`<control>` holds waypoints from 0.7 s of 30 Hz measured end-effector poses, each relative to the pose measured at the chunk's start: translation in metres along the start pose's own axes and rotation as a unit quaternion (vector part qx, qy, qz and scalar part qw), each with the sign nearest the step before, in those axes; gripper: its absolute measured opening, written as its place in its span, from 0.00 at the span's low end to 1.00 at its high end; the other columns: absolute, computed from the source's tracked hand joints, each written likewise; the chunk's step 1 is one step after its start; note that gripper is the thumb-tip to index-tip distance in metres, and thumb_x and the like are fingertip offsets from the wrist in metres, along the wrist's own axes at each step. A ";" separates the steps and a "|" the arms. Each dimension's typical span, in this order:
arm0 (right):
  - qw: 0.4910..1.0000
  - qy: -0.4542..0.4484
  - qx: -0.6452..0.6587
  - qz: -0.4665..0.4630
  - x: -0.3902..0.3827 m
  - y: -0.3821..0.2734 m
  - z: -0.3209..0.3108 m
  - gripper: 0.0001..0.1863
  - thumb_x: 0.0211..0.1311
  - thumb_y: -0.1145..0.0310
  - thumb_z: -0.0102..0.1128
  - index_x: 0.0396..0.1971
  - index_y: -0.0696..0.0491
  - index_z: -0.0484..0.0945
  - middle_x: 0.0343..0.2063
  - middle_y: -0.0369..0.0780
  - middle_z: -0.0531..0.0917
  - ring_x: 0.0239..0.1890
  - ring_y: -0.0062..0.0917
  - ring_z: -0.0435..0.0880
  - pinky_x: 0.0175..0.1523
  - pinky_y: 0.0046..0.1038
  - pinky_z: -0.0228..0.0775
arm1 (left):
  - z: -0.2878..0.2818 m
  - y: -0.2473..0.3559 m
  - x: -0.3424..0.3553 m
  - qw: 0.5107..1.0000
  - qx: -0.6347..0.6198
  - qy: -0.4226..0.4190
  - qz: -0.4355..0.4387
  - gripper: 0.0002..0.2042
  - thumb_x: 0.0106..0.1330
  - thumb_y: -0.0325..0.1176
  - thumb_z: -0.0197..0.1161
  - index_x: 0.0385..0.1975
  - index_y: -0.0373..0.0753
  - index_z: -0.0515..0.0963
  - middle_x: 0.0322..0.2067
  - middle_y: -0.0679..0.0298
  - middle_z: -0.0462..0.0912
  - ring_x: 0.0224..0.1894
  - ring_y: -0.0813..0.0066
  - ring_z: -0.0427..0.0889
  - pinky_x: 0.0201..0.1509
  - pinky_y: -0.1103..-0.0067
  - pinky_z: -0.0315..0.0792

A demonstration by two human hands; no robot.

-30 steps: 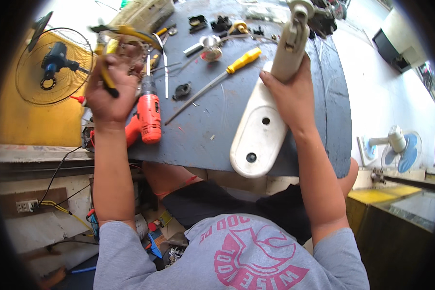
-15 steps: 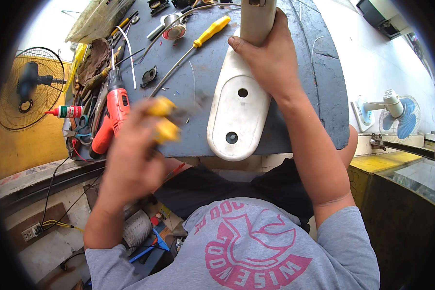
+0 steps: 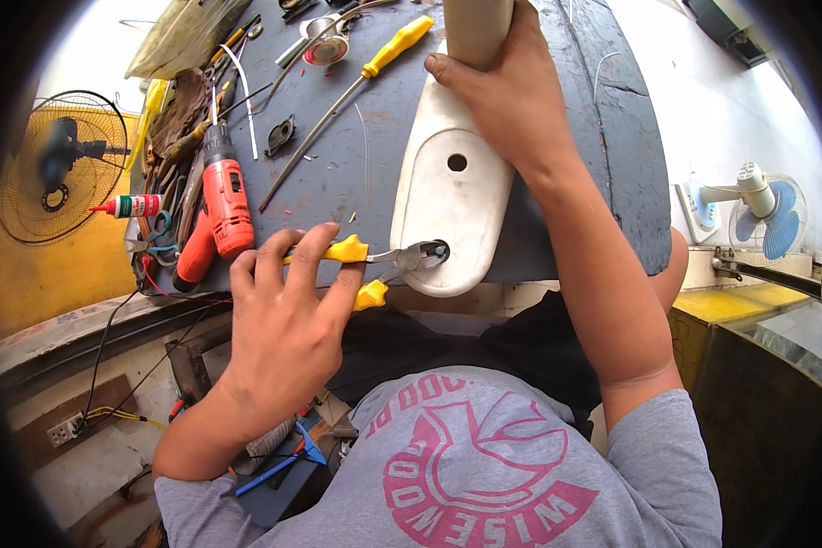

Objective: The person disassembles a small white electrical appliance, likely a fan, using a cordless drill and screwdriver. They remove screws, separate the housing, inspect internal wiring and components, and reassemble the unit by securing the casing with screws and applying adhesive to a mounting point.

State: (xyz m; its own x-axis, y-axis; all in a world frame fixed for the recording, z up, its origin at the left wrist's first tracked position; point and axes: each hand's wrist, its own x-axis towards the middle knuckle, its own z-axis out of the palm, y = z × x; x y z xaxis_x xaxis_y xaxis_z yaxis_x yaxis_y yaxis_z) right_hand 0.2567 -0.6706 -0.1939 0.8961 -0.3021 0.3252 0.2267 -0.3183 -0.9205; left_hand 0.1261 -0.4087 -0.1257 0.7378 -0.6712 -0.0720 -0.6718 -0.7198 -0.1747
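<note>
My left hand point(image 3: 288, 306) is closed round the yellow handles of a pair of cutting pliers point(image 3: 416, 258). The pliers' metal jaws sit at the lower round hole of a long white plastic piece point(image 3: 457, 205) with rounded ends. A second dark hole shows higher up in its recessed oval. My right hand point(image 3: 511, 100) grips the far part of this piece, where a pale upright section point(image 3: 477, 32) rises, its thumb on the left side and fingers on the right. Whether the jaws are pressed on anything inside the hole cannot be made out.
A long yellow-handled screwdriver point(image 3: 397, 47) lies on the grey table point(image 3: 557, 205). Left of it are a red cordless drill point(image 3: 226, 201), a small black part point(image 3: 280, 135), a solder spool point(image 3: 326, 47) and piled tools. Fans stand at the far left point(image 3: 59, 164) and right point(image 3: 776, 215).
My left hand has brought the pliers rightward and down, from beside the drill to the lower hole of the white piece. My right hand keeps its grip.
</note>
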 end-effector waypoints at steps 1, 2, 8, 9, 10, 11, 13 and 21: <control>1.000 -0.003 -0.001 0.007 -0.001 -0.001 -0.001 0.37 0.59 0.72 0.75 0.67 0.63 0.68 0.58 0.58 0.81 0.63 0.51 0.82 0.69 0.45 0.74 | -0.002 -0.001 0.002 1.000 0.009 -0.007 0.006 0.18 0.61 0.29 0.64 0.51 0.44 0.87 0.64 0.56 0.76 0.62 0.51 0.75 0.64 0.55 0.64; 1.000 -0.003 -0.005 0.011 0.000 -0.001 -0.002 0.37 0.59 0.72 0.75 0.67 0.63 0.68 0.58 0.58 0.81 0.63 0.51 0.82 0.69 0.45 0.74 | -0.003 -0.003 0.005 1.000 0.003 -0.003 0.015 0.16 0.61 0.29 0.65 0.50 0.45 0.87 0.62 0.57 0.76 0.61 0.51 0.76 0.63 0.56 0.65; 0.999 -0.010 -0.026 0.016 0.000 -0.006 -0.003 0.36 0.60 0.71 0.74 0.67 0.63 0.69 0.58 0.58 0.81 0.63 0.51 0.82 0.69 0.46 0.74 | -0.006 -0.027 0.029 0.995 0.011 0.014 0.095 0.10 0.60 0.35 0.68 0.41 0.49 0.86 0.57 0.61 0.78 0.59 0.55 0.77 0.58 0.56 0.68; 0.999 -0.019 -0.018 0.030 0.000 -0.006 -0.004 0.36 0.60 0.71 0.74 0.67 0.63 0.69 0.58 0.58 0.81 0.63 0.51 0.82 0.69 0.46 0.74 | -0.005 -0.031 0.032 0.994 0.022 0.013 0.108 0.09 0.59 0.36 0.69 0.40 0.49 0.85 0.57 0.62 0.78 0.59 0.55 0.77 0.58 0.56 0.68; 0.999 -0.027 -0.010 0.044 0.001 -0.006 -0.004 0.36 0.60 0.71 0.74 0.67 0.63 0.68 0.59 0.58 0.80 0.63 0.52 0.82 0.69 0.46 0.74 | -0.004 -0.034 0.035 0.992 0.033 0.012 0.121 0.09 0.59 0.37 0.69 0.39 0.50 0.85 0.57 0.62 0.78 0.59 0.55 0.77 0.58 0.57 0.69; 0.999 -0.024 -0.015 0.039 0.001 -0.006 -0.005 0.36 0.61 0.71 0.74 0.67 0.63 0.68 0.59 0.58 0.80 0.63 0.51 0.82 0.69 0.46 0.74 | -0.003 -0.037 0.038 0.991 0.033 0.021 0.130 0.09 0.59 0.37 0.69 0.39 0.50 0.85 0.57 0.62 0.77 0.60 0.56 0.77 0.59 0.56 0.69; 0.999 -0.018 -0.025 0.030 0.001 -0.007 -0.004 0.37 0.61 0.71 0.74 0.68 0.62 0.68 0.59 0.58 0.80 0.64 0.51 0.82 0.70 0.46 0.75 | -0.002 -0.043 0.044 0.988 0.034 0.036 0.149 0.08 0.59 0.38 0.69 0.38 0.51 0.84 0.57 0.63 0.77 0.60 0.56 0.77 0.60 0.56 0.69; 0.997 -0.033 -0.036 0.055 0.000 -0.012 -0.005 0.39 0.62 0.70 0.75 0.70 0.62 0.66 0.61 0.58 0.79 0.65 0.50 0.81 0.70 0.46 0.75 | 0.000 -0.070 0.088 0.957 0.044 0.091 0.271 0.04 0.60 0.38 0.68 0.33 0.52 0.84 0.56 0.70 0.77 0.62 0.63 0.76 0.67 0.58 0.69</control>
State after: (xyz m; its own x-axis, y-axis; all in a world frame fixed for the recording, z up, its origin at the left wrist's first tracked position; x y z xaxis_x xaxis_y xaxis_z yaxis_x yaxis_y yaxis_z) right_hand 0.2518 -0.6716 -0.1820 0.9378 -0.2794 0.2061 0.1002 -0.3505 -0.9312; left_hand 0.2379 -0.4174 -0.1198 0.2539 -0.9672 -0.0036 -0.9385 -0.2454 -0.2429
